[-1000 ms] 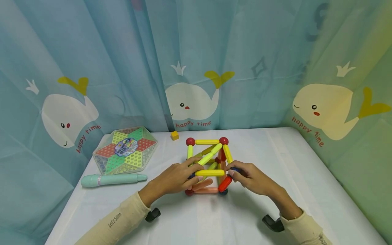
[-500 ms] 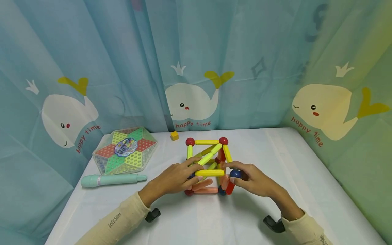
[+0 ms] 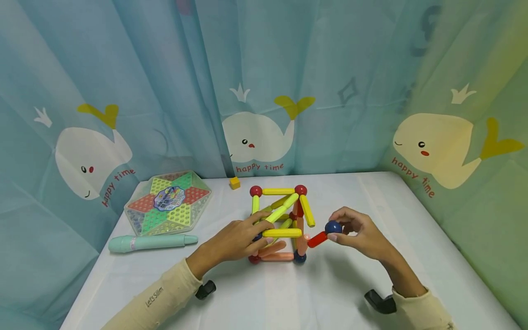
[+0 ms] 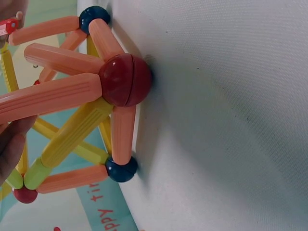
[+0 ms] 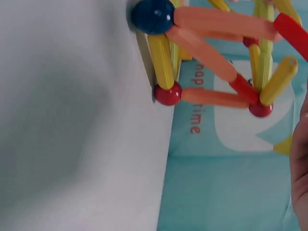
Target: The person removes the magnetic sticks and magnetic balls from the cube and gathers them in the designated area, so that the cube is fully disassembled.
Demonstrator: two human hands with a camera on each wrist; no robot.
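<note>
A cube-like frame of magnetic rods and balls (image 3: 278, 191) stands on the table in the head view. My left hand (image 3: 237, 239) grips its near upper left corner, where fingers mostly cover a blue ball (image 3: 257, 237). A yellow rod (image 3: 282, 233) reaches right from that corner, its right end free. Another yellow rod (image 3: 307, 211) slants from the far right red ball (image 3: 300, 190), its near end free. To the right, my right hand (image 3: 363, 236) pinches a blue ball (image 3: 333, 227) with a red rod (image 3: 317, 239) attached. In the right wrist view that red rod (image 5: 292, 32) enters at the right edge.
On the left of the white table (image 3: 396, 220) lie a hexagonal board-game box (image 3: 152, 224) and a mint-green microphone-like stick (image 3: 161, 242). A small yellow cube (image 3: 235, 183) sits by the back edge. A whale-print curtain (image 3: 350, 137) hangs behind.
My right hand has moved right, drawing the blue ball and red rod away from the frame's near right corner. The yellow rods there now end free. My left hand stays put.
</note>
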